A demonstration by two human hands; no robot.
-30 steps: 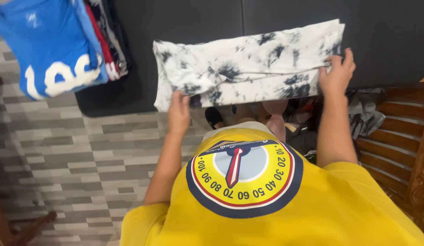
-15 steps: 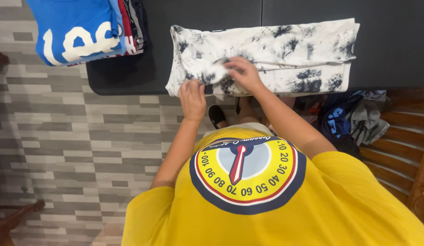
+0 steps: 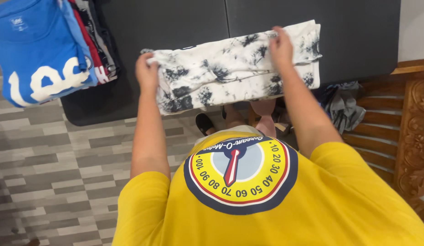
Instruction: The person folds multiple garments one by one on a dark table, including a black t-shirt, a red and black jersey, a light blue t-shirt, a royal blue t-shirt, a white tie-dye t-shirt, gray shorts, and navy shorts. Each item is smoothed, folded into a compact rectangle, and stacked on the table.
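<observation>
Head view. Item: white tie-dye shirt (image 3: 234,73) with black blotches, folded into a long band, lying across the near edge of the dark table (image 3: 348,36). Left hand (image 3: 146,73): grip clenched on the band's left end. Right hand (image 3: 281,46): fingers pressed down on the cloth near its right end; whether they pinch it cannot be told. Adjacent: stack of folded clothes (image 3: 43,50), blue shirt uppermost, at the table's far left. Carved wooden chair (image 3: 403,127) at right.

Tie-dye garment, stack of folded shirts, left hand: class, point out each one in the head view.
tie-dye garment (image 3: 230,79), head view, middle of the folded cloth.
stack of folded shirts (image 3: 38,50), head view, blue top shirt.
left hand (image 3: 147,73), head view, back of the hand.
</observation>
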